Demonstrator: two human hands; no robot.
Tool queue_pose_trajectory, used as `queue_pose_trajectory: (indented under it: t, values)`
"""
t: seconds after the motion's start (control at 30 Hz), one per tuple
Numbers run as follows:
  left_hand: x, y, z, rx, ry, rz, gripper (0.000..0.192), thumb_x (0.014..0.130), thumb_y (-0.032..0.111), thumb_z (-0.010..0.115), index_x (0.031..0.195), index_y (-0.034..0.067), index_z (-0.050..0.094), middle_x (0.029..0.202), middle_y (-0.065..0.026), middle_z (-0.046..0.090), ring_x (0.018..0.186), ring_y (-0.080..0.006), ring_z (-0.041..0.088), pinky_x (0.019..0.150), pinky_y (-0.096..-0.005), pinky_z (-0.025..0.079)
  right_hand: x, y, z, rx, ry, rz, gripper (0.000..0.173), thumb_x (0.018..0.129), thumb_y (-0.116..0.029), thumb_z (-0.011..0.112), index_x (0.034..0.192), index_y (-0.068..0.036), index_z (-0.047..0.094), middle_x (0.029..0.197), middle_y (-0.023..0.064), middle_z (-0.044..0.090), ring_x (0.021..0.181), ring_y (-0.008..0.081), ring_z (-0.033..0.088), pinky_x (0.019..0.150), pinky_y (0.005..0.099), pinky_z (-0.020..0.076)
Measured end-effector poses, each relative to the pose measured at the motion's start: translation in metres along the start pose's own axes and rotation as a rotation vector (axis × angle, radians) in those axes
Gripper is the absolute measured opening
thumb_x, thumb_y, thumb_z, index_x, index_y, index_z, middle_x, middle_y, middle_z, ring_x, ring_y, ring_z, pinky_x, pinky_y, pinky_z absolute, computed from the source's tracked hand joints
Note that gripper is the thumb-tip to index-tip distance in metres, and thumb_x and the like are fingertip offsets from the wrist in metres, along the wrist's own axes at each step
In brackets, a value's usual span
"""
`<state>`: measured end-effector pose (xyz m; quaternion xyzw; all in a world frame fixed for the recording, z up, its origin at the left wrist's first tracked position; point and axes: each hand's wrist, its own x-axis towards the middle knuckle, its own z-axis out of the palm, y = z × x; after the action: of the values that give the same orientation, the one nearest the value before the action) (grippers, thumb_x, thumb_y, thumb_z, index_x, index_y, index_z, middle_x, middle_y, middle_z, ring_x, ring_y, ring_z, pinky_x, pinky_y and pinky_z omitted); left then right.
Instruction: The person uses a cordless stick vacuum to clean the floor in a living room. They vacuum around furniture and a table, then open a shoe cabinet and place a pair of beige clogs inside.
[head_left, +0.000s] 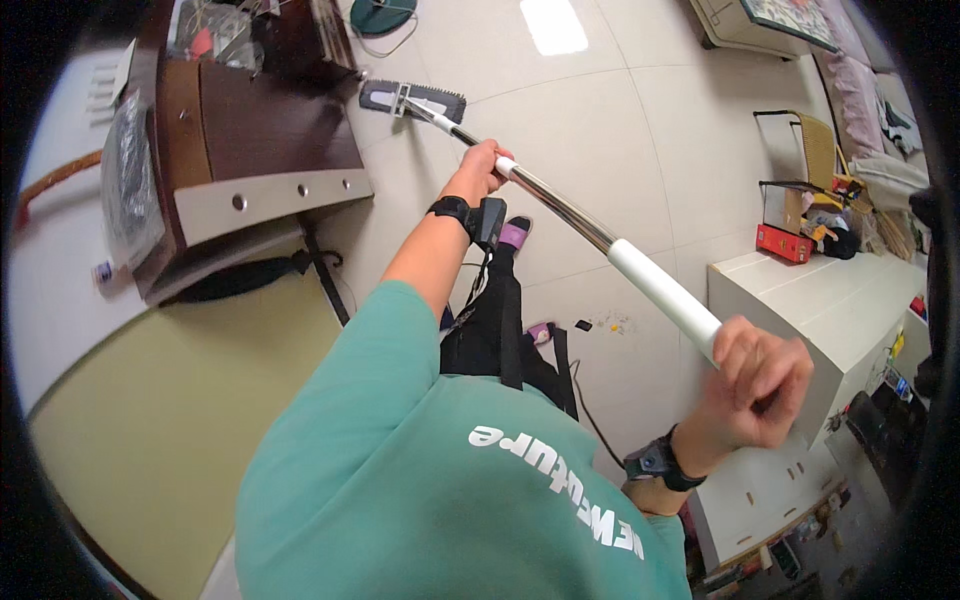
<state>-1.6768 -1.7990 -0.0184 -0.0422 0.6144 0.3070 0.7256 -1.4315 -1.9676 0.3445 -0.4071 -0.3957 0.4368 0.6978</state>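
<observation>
A flat mop stretches diagonally before me, its metal pole (562, 206) ending in a white grip sleeve (664, 298). My left hand (484, 169) is wrapped around the lower part of the pole. At the top end of the white sleeve, my right hand (761, 382) is closed on the handle; its fingers are slightly blurred. The rectangular mop head (431, 103), with a dark fringed pad, lies on the tiled floor (547, 112) beside the base of a dark wooden cabinet (277, 124).
Small dark and yellow debris (600, 325) lies on the floor near my foot (540, 332). A white cabinet (810, 300) stands at right, with a red box (784, 244) near it. Beyond is a wicker-backed chair (816, 150). A green round base (382, 13) sits at the top. A cable (596, 427) trails beside me.
</observation>
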Motion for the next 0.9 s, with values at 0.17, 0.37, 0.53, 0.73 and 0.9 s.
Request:
queue_pose_trajectory:
  t: [0.17, 0.37, 0.53, 0.73, 0.9]
  values:
    - [-0.067, -0.089, -0.028, 0.135, -0.019, -0.053, 0.019, 0.086, 0.022, 0.047, 0.077, 0.006, 0.05, 0.07, -0.0083, 0.055, 0.06, -0.0237, 0.056, 0.054, -0.0389, 0.05, -0.055, -0.07, -0.035, 0.061, -0.523, -0.046, 0.038, 0.089, -0.021, 0.044, 0.053, -0.009, 0.045, 0.045, 0.0003, 0.045, 0.036, 0.0079, 0.041, 0.039, 0.0268, 0.0362]
    - [-0.145, -0.269, 0.013, 0.132, -0.259, -0.243, 0.017, 0.087, 0.022, 0.049, 0.083, 0.005, 0.043, 0.071, -0.0075, 0.049, 0.061, -0.0225, 0.053, 0.061, -0.0428, 0.053, -0.173, -0.19, -0.092, 0.273, -0.32, -0.188, 0.032, 0.081, -0.016, 0.051, 0.049, -0.013, 0.048, 0.041, -0.0042, 0.037, 0.035, 0.0077, 0.037, 0.042, 0.0222, 0.0339]
    - [-0.219, -0.412, 0.069, 0.239, -0.373, -0.465, 0.021, 0.088, 0.024, 0.046, 0.088, 0.004, 0.046, 0.073, -0.0103, 0.053, 0.063, -0.0266, 0.056, 0.062, -0.0469, 0.053, -0.242, -0.264, -0.124, 0.152, -0.327, -0.479, 0.027, 0.085, -0.032, 0.058, 0.072, -0.008, 0.057, 0.057, -0.0026, 0.048, 0.049, 0.0086, 0.043, 0.059, 0.0249, 0.0428]
    - [-0.28, -0.531, 0.094, 0.283, -0.334, -0.696, 0.018, 0.088, 0.013, 0.034, 0.105, 0.008, 0.035, 0.078, -0.0093, 0.055, 0.05, -0.0219, 0.055, 0.044, -0.0362, 0.052, -0.281, -0.301, -0.124, 0.005, -0.869, -0.261, 0.017, 0.079, -0.013, 0.054, 0.063, -0.006, 0.051, 0.048, -0.0004, 0.042, 0.04, 0.0112, 0.04, 0.051, 0.0231, 0.0422]
    - [-0.285, -0.556, 0.143, 0.163, -0.355, -0.948, 0.013, 0.087, 0.006, 0.034, 0.099, 0.008, 0.037, 0.073, -0.0073, 0.05, 0.049, -0.0204, 0.054, 0.038, -0.0281, 0.047, -0.322, -0.328, -0.114, -0.401, 0.055, -0.496, 0.037, 0.093, -0.034, 0.033, 0.079, -0.005, 0.051, 0.057, 0.0, 0.042, 0.041, 0.0134, 0.038, 0.051, 0.0315, 0.0448]
